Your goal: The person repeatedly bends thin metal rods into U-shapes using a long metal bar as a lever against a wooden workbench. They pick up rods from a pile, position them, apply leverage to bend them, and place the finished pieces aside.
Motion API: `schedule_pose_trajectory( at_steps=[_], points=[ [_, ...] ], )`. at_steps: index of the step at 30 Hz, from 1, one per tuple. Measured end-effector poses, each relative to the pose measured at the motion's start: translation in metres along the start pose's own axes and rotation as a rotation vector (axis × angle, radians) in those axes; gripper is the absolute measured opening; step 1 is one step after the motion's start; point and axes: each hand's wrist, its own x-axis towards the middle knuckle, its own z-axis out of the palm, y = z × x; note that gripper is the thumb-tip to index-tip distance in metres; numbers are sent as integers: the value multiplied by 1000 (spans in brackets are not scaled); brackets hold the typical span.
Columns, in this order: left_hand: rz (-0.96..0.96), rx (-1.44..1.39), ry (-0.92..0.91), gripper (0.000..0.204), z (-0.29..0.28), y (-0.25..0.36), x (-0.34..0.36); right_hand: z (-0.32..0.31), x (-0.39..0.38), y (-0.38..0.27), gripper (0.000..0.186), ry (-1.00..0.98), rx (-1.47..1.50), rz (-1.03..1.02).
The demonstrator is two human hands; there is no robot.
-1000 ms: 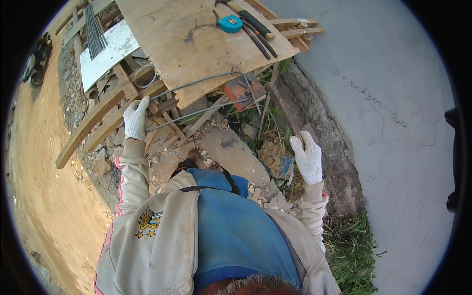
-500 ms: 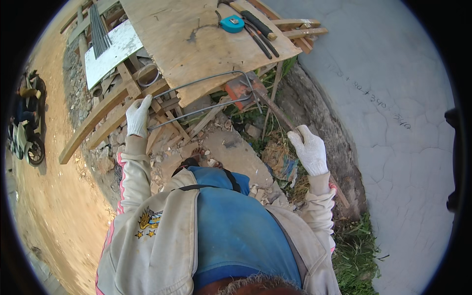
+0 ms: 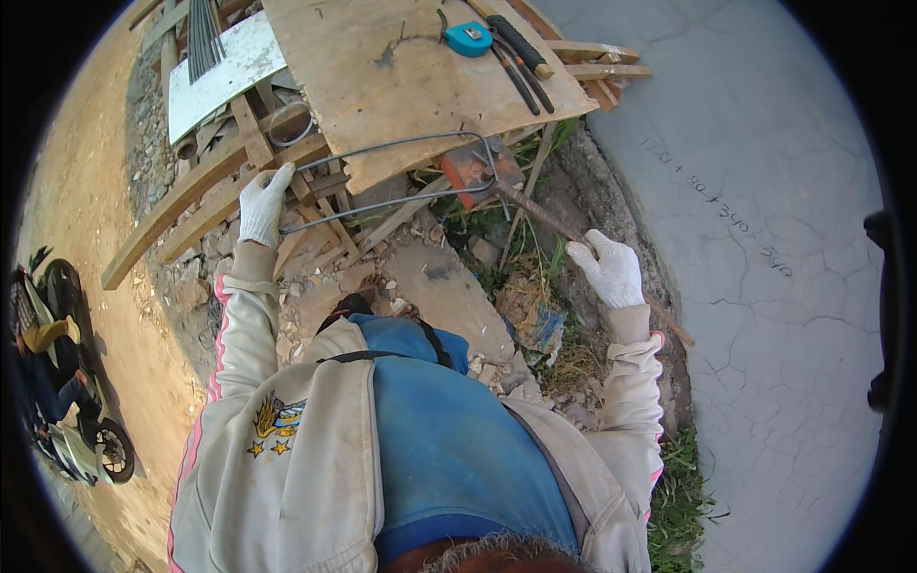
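My left hand (image 3: 261,208), in a white knit glove, is closed around the left part of a thin grey steel rod (image 3: 401,197) bent into a long U. The rod's two long sides run right, and its bent end lies at a reddish-orange block (image 3: 465,170) by the board's near edge. Gloved in white too, my right hand (image 3: 608,270) grips a long rusty metal bar (image 3: 546,216). This bar slants from the rod's bent end down to the right, passing under my hand and wrist. Parts of both the rod and bar are hidden by my gloves.
A plywood board (image 3: 382,95) carries a teal tape measure (image 3: 468,39), pincers (image 3: 521,76) and a hammer (image 3: 516,43). Grey rods (image 3: 203,43) lie on a white sheet (image 3: 224,81) at left. Rubble and timber surround it; a cracked grey wall (image 3: 764,334) stands right. A motorcycle (image 3: 76,382) is at far left.
My right hand and the rusty bar have swung slightly away from me, turning the bar flatter. My left hand keeps its hold on the rod. The motorcycle appears larger and closer; the view has shifted.
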Motion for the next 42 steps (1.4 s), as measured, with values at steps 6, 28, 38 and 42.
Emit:
schedule_pose_trajectory(
  at_steps=[6,28,38,42],
  points=[
    [31,12,11,46,0,-3,0,-6,14,7,50,-10,-26,-61],
    [-16,-47,-10,44,0,7,-6,-11,15,-3,56,10,-102,-20],
    [1,-6,-32,45,-3,-2,4,-49,-39,119,46,-83,-286,347],
    [10,5,-93,45,-6,-1,5,-38,-68,154,36,30,-394,437]
  ],
)
